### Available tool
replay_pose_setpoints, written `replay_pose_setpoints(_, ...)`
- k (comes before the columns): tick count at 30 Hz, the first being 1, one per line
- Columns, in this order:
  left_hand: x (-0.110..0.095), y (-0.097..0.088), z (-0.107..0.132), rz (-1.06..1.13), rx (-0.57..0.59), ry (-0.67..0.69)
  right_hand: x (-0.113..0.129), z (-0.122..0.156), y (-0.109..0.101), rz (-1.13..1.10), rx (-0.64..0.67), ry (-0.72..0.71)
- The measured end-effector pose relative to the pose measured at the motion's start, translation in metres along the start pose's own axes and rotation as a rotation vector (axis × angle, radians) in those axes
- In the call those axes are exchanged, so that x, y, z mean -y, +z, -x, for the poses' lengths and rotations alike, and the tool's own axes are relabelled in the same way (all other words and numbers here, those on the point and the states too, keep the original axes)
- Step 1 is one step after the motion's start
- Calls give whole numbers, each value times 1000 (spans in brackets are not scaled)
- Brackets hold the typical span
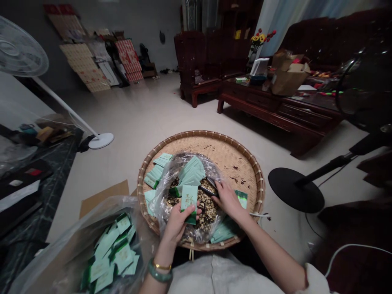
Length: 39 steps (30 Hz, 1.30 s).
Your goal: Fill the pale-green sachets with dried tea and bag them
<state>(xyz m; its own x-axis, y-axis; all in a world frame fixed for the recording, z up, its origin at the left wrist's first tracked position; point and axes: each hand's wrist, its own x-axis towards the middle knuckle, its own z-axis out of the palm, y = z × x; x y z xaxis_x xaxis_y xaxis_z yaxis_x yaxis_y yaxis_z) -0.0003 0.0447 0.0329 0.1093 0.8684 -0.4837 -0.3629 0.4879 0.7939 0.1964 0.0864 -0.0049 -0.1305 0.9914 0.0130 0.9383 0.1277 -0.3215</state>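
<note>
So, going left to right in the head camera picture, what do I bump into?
White fan's head → heap of green packets at lower left → left hand → right hand → black round stand base.

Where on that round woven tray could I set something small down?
Probably the far right of the tray, between the clear bag and the outer edge; only dark bits are scattered there. The floor between tray and white fan base is bare too. Crowded: left and near-right sides, with green packets, and the bag, where left hand and right hand are.
</note>
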Motion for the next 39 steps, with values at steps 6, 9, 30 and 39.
replay_pose_setpoints(6, -3, -1, 3, -19, -5, 11, -9, -4, -6, -138, 43, 34)
replay_pose_setpoints(9, -4, -2, 3, -36, 0, 18, -19, -3, -23, -415, 62, 39)
replay_pose_setpoints(30, 2, -1, 3, -208, 44, 22, 20, -2, -67, -785, 306, -146)
replay_pose_setpoints(39, 0, -10, -1, -131, 75, 64, 20, -2, -64, -758, 270, -141)
